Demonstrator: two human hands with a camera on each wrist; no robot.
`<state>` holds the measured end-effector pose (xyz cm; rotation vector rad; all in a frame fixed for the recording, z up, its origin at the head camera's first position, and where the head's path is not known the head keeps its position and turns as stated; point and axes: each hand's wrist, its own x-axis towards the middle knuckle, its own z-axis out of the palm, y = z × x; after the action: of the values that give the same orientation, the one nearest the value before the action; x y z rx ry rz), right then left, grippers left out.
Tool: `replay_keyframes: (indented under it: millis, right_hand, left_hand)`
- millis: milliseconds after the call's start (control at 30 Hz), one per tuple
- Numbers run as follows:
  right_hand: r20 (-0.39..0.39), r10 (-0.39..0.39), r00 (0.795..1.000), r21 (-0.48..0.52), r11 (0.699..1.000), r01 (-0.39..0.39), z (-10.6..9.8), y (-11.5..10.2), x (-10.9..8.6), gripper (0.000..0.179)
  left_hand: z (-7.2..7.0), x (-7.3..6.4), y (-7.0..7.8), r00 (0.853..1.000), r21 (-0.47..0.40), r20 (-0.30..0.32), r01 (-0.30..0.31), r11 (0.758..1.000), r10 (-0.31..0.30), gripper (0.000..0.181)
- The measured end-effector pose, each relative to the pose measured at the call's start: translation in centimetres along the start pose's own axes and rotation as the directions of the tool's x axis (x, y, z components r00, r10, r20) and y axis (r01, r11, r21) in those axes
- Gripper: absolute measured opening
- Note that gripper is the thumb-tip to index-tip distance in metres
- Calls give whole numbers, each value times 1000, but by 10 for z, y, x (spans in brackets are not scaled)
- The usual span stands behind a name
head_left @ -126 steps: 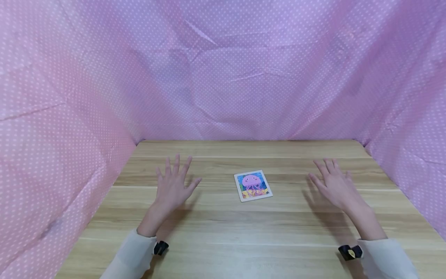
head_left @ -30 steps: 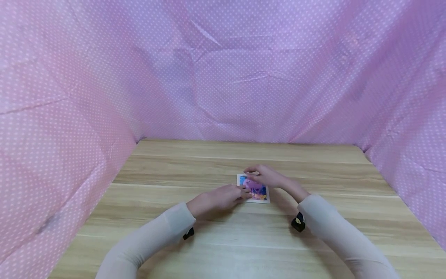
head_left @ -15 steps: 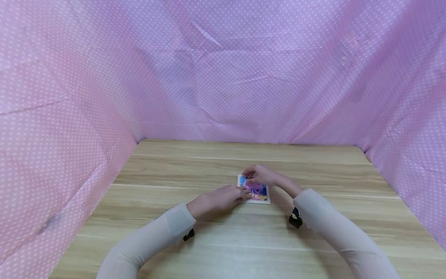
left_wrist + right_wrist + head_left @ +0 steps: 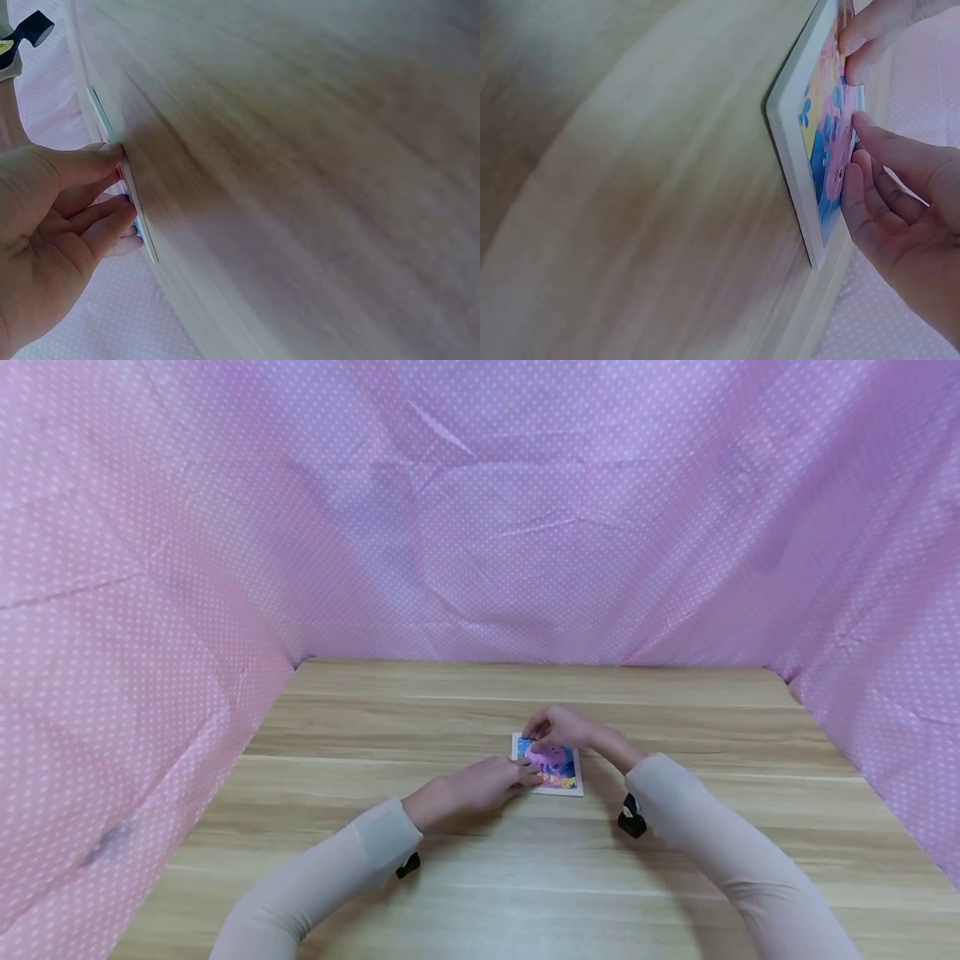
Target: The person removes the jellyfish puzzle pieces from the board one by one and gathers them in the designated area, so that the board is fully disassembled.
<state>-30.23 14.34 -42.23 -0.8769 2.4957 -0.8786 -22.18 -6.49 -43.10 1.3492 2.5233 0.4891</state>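
A square board with a thick white rim and a pink jellyfish picture lies on the wooden table. My left hand holds it at the near left corner; in the left wrist view the thumb sits at the edge and the fingers are bent onto the picture. Over the upper left part of the picture is my right hand. Its thumb and bent fingers meet the surface in the right wrist view, beside the board's rim. I cannot tell whether anything is pinched between them.
Wood-grained table surrounds the board on all sides. Pink polka-dot cloth hangs behind the far edge and along both sides. A black strap-like device is worn at the right wrist, with another at the left.
Both hands, earlier spread wide apart, have come in to the board, which is turned slightly. Lately the right wrist shifted a little left and its hand rose slightly, baring the jellyfish's face; the left stays still.
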Motion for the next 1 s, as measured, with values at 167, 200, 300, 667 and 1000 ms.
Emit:
replay_keyframes:
  millis: [167, 200, 300, 667, 1000]
  right_hand:
    - [-12, 18, 1000, -49, 999, -19, 1, -4, 3, 19]
    - [-12, 24, 1000, -71, 997, -25, 1, -6, 4, 19]
    - [-10, 16, 1000, -143, 990, -17, 2, -11, 5, 15]
    - [14, 62, 998, -130, 990, -59, 2, -16, 7, 11]
    - [67, 113, 991, -67, 992, -109, -3, -15, 8, 12]
  left_hand:
    - [-1, -1, 0, 1000, 12, -3, -12, 1000, 12, 35]
    - [-1, -1, 1, 1000, 6, -3, -15, 1000, 15, 35]
    - [0, -2, 2, 1000, -1, -6, -21, 1000, 21, 35]
    - [2, -3, 3, 998, 15, -26, -55, 998, 55, 33]
    - [-1, 0, 3, 1000, -33, -19, -4, 999, 3, 32]
